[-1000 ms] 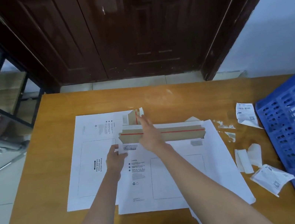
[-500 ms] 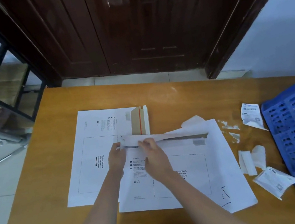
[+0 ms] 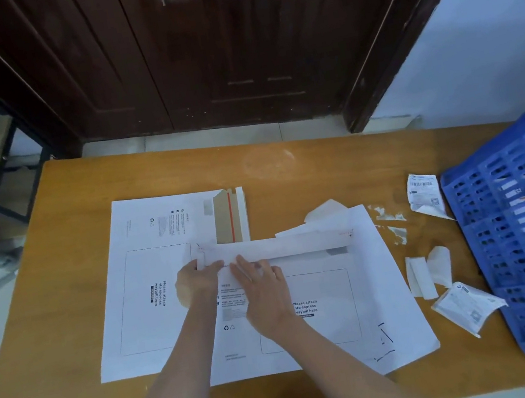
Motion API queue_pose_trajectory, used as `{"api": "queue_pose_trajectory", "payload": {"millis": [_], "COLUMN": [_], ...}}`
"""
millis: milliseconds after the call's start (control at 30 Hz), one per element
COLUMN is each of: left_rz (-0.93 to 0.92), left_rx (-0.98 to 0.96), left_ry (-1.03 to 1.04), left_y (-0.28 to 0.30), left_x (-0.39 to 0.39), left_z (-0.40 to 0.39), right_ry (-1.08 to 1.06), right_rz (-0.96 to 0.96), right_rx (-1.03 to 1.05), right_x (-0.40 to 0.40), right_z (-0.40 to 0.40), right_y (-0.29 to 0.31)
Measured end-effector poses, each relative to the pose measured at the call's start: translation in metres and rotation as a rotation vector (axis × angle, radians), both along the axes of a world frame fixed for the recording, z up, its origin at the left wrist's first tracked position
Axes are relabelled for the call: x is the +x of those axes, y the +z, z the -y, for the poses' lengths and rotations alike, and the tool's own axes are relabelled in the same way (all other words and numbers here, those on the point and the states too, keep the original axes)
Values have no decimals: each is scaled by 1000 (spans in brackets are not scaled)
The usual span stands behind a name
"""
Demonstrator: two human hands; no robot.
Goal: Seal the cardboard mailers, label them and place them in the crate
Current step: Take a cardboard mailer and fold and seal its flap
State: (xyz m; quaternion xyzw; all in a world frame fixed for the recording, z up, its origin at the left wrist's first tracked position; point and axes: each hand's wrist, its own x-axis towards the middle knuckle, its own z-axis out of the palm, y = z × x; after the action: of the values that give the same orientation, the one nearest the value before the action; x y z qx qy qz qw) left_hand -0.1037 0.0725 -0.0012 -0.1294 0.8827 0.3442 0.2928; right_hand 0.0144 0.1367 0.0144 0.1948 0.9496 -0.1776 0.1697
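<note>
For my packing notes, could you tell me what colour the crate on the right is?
Blue, a slotted plastic crate, clearest in the head view.

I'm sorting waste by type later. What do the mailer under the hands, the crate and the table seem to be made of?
The mailer looks like thin cardboard with a matt white printed face; the open flap on the mailer behind it shows brown board. The crate looks like moulded blue plastic, with slotted walls and a slight sheen. The table appears to be wood or wood-look laminate: orange-brown, smooth, faint grain.
</note>
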Motion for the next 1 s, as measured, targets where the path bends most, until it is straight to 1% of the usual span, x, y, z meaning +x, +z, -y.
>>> {"api": "queue_pose_trajectory", "payload": {"millis": [100, 167, 200, 267, 333, 400, 433, 467, 533, 567, 600, 667, 700, 767, 833, 900, 933, 1000], "left_rz": [-15, -93, -168, -364, -632, -857, -886, -856, -747, -721, -736, -729, -674, -580, -659, -724, -739, -714], "left_rx": [-44, -67, -92, -226, -331, -340, -326, -307, -284, -279, -283, -283, -277, -268, -256, -201, -157, -80], "left_ry": [0, -48, -97, -242, -430, -667, -754, -795, -808, -823, -845, -853, -839, -773, -753, -782, -821, -1007], "left_y": [2, 3, 2, 0, -3, -13, -20, -23, -25, -24, -22, -14, -8, 1, 11, 18, 20, 23], "left_x": [3, 11, 17, 28, 37, 46, 51, 56, 61, 59, 57, 48, 41, 31, 28, 35, 42, 64], "left_z": [-5, -9, -11, -9, -1, 10, 15, 19, 22, 23, 23, 23, 21, 12, 1, -12, -19, -32], "right_ry": [-46, -71, -75, -83, -96, -98, -93, -85, -66, -65, -76, -175, -247, -364, -477, -601, -636, -654], "right_rz": [-23, -44, -53, -80, -105, -111, -105, -96, -82, -80, -76, -101, -139, -224, -296, -332, -322, -273], "right_rx": [-51, -86, -101, -123, -140, -150, -148, -140, -122, -127, -142, -202, -219, -160, -32, 34, 56, 90], "right_x": [-2, -2, -2, -2, -1, 0, 1, 1, 2, 2, 1, 2, 3, 10, 19, 29, 33, 42], "right_z": [-3, -5, -5, -6, -5, -5, -6, -7, -8, -9, -10, -9, -10, -13, -21, -33, -39, -50], "right_y": [0, 0, 0, -1, 0, 2, 2, 2, 3, 4, 4, 7, 8, 11, 8, 7, 8, 10]}}
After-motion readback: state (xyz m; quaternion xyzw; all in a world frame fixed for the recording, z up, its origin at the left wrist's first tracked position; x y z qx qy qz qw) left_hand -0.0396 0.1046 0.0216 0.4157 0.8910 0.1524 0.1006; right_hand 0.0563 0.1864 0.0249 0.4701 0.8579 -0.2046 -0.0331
